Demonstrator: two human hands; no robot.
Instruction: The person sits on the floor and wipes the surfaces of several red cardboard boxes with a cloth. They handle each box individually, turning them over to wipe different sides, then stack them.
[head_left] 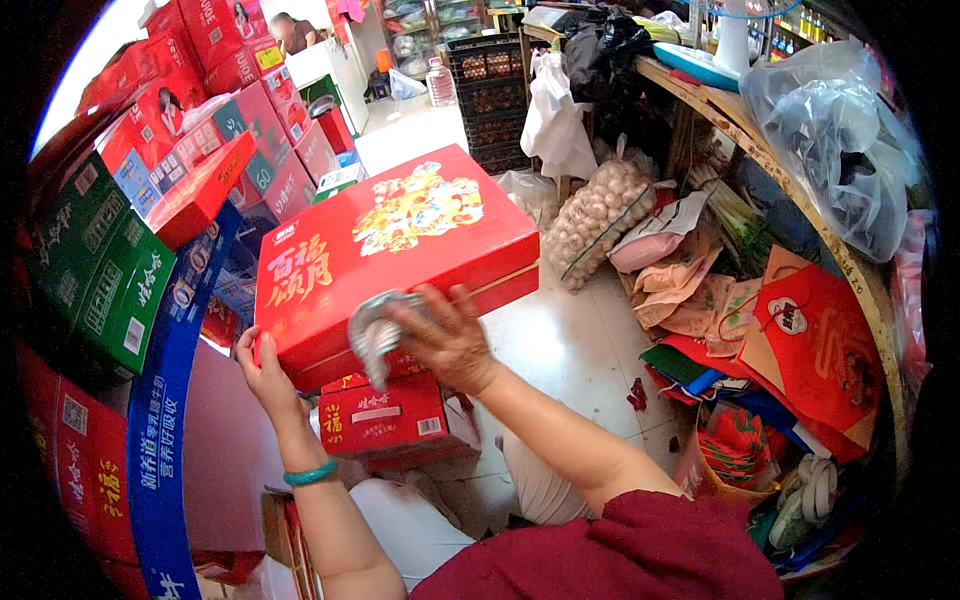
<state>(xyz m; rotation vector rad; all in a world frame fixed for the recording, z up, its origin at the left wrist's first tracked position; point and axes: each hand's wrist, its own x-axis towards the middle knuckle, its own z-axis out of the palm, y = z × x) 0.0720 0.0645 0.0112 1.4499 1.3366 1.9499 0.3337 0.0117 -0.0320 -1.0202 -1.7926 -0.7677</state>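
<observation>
A large flat red gift box [345, 215] with a golden floral picture on its lid is tilted up in front of me. My left hand [266, 368] grips its near left corner, thumb up along the side. Pressed against the near edge of the lid is a crumpled grey cloth [383, 330], held under my right hand [447, 340], whose fingers are slightly blurred. Beneath the gift box is a red carton [390, 425] with a pale carrying handle. What the gift box's underside rests on is hidden.
Stacked red and green cartons [95, 270] rise on the left behind a blue display edge [170, 430]. A net sack of garlic [605, 215] and black crates [488, 90] stand ahead. A wooden counter [770, 140] curves along the right, above red paper bags [815, 340]. Another person [293, 35] is far back.
</observation>
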